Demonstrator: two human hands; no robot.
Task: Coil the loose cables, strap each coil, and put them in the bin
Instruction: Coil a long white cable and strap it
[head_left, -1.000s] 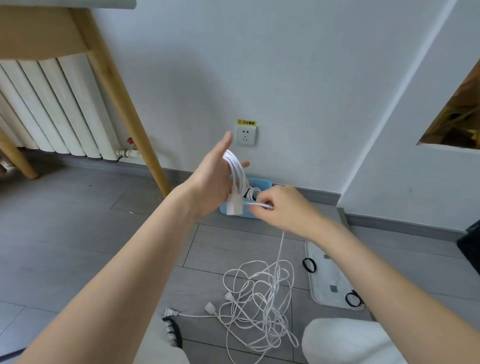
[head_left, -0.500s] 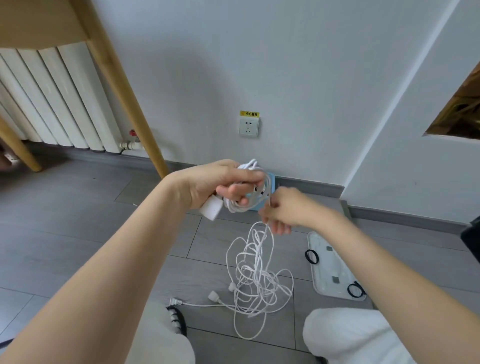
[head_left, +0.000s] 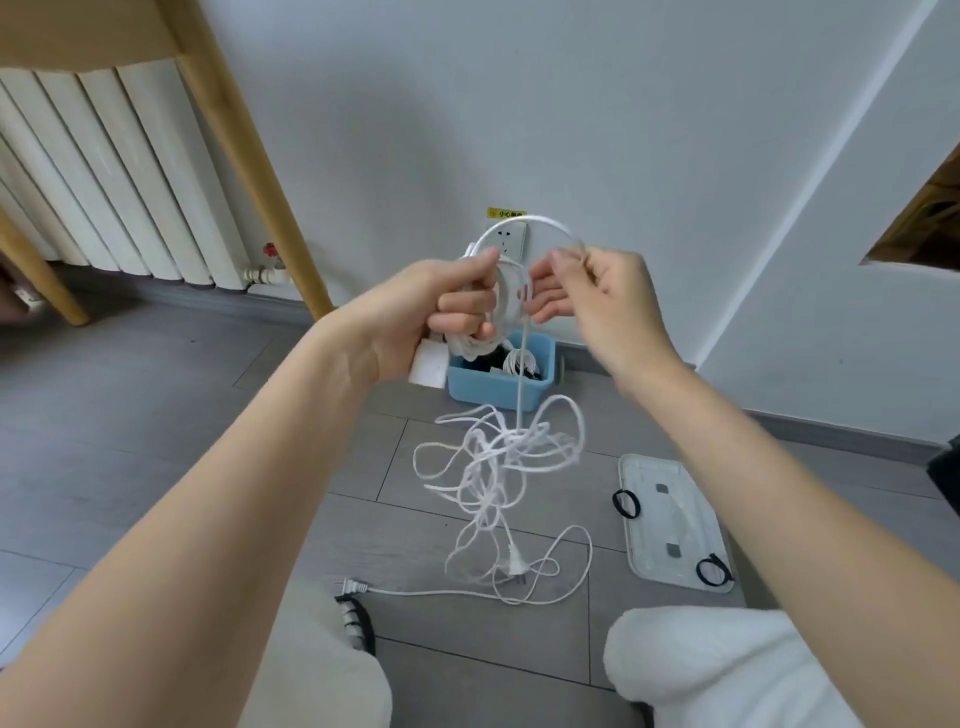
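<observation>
Left hand (head_left: 447, 301) clutching a light, floppy white cable (head_left: 501, 457) coil; right hand (head_left: 597, 296) pinching the next loop. Tangle-prone; best gripped near the coil.

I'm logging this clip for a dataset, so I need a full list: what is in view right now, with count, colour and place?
Coil: one, white, held in front of the wall.
Loose cable: one tangle, white, hanging from the coil down to the floor.
Bin: one, blue, by the wall, cables inside.
Lid: one, clear, on the floor at right.
Straps: two, black, at the lid's edges.
Wall socket: one, white, behind the coil.
Radiator: one, white, at left.
Wooden leg: one, slanted, by the radiator.
Left hand: grips the coil.
Right hand: pinches the cable loop.
</observation>
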